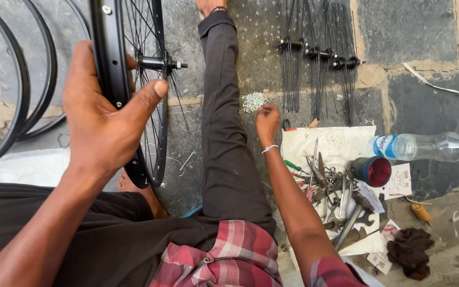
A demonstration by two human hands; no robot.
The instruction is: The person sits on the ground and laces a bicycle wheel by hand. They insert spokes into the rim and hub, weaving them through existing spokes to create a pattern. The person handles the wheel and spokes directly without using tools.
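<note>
Wheel: a black bicycle wheel [152, 95] stands upright on its edge on the stone floor [415, 101], at about ten o'clock in the view; seen edge-on, its rim runs from twelve o'clock down to six.
Axle: the hub axle [163, 64] lies across, its end pointing to three o'clock.
Left hand: the left hand [99, 114] has its fingers wrapped around the rim, thumb pressed on the near side.
Right hand: the right hand [267, 123] reaches toward twelve o'clock, fingertips pinched at a small heap of silver nipples [254, 101] on the floor; I cannot tell if it holds one.
Spokes: three black hubs with loose spokes [317, 58] lie at one o'clock.
Bottle: a clear plastic bottle [426, 146] with a blue-and-white label lies on its side at three o'clock, blue cap pointing right.
Tools: spanners and a screwdriver [336, 196] lie on a white sheet at four o'clock, beside a round red-topped tin [373, 171] and small white printed cards [399, 180].
</note>
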